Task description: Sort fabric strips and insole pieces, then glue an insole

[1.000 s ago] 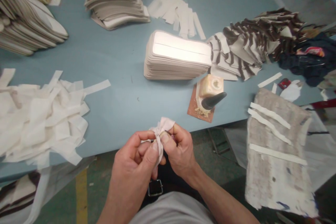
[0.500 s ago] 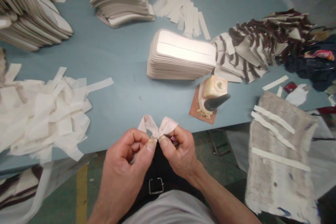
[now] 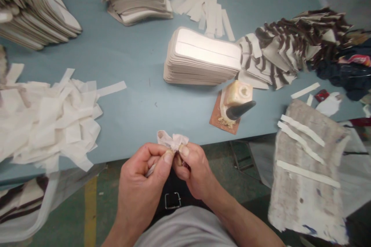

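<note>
Just off the table's front edge, my left hand point(image 3: 147, 173) is closed, thumb and index finger pinching a crumpled, pale pinkish strip of cloth point(image 3: 165, 139). My right hand point(image 3: 193, 170) pinches the same strip from the other side, and the thumbs almost meet at its bunched middle. Two loops of the cloth stand up above the fingertips. Something small and dark reddish shows in part under my right fingers; I cannot make out what it is. Beyond my right hand, a cream-coloured glue container point(image 3: 236, 94) with a black handle or spout stands on a brown board point(image 3: 216, 114).
Behind the hands lies a stack of beige padded pieces point(image 3: 203, 56), touching overlapping brown-and-white pieces point(image 3: 275, 54). White strips point(image 3: 52, 123) are heaped at left, more strips point(image 3: 205, 7) at the back. A stained board point(image 3: 307, 193) with strips juts out at right.
The hands first bunched the cloth, then drew it apart into two loops. Now the right hand has turned inward against the left, and its loop looks smaller. The view has shifted slightly.
</note>
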A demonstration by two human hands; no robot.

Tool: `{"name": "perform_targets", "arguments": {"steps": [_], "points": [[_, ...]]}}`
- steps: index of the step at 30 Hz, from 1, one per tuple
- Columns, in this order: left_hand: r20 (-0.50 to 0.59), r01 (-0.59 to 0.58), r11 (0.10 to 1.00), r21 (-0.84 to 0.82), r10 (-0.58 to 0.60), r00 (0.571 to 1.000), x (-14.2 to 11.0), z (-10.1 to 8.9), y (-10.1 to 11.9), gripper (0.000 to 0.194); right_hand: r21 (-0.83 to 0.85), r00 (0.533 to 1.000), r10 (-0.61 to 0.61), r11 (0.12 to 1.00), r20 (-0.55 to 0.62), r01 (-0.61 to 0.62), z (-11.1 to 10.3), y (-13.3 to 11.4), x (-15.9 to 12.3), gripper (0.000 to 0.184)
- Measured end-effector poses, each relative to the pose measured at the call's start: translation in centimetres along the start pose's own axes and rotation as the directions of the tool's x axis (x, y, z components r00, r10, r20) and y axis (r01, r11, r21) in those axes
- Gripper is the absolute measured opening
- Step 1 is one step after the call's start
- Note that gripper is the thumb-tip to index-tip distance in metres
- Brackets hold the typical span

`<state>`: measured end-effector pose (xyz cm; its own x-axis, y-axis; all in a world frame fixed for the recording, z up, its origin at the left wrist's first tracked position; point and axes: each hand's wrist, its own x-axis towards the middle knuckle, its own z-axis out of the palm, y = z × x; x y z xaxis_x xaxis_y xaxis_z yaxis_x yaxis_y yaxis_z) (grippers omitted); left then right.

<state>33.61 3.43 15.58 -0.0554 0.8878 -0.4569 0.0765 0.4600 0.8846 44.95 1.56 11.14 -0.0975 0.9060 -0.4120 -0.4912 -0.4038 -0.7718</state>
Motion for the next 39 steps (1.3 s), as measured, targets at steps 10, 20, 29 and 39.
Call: {"name": "perform_targets", "arguments": {"steps": [10, 20, 29, 39], "points": [[0.062, -0.087, 0.996, -0.031, 0.088, 0.994, 0.5, -0.6, -1.4, 0.013, 0.334, 0.962, 0.228, 0.904, 0.149, -0.266, 0.9, -0.1, -0.2, 0.061], [0.102, -0.029, 0.999, -0.041, 0.033, 0.994, 0.9, -1.1, -1.6, 0.018, 0.281, 0.91, 0.304, 0.881, 0.281, -0.381, -0.2, -0.8, 0.4, 0.058], [0.114, 0.146, 0.97, -0.194, -0.126, 0.985, 1.4, -1.5, -1.6, 0.037, -0.305, 0.988, 0.148, 0.944, 0.055, -0.124, -2.0, -2.7, -0.8, 0.045], [0.049, 0.096, 0.994, -0.047, -0.094, 0.994, 0.7, -1.1, -1.2, 0.029, -0.8, 0.955, -0.288, 0.588, -0.068, 0.12, -0.1, -4.5, -1.9, 0.03]]}}
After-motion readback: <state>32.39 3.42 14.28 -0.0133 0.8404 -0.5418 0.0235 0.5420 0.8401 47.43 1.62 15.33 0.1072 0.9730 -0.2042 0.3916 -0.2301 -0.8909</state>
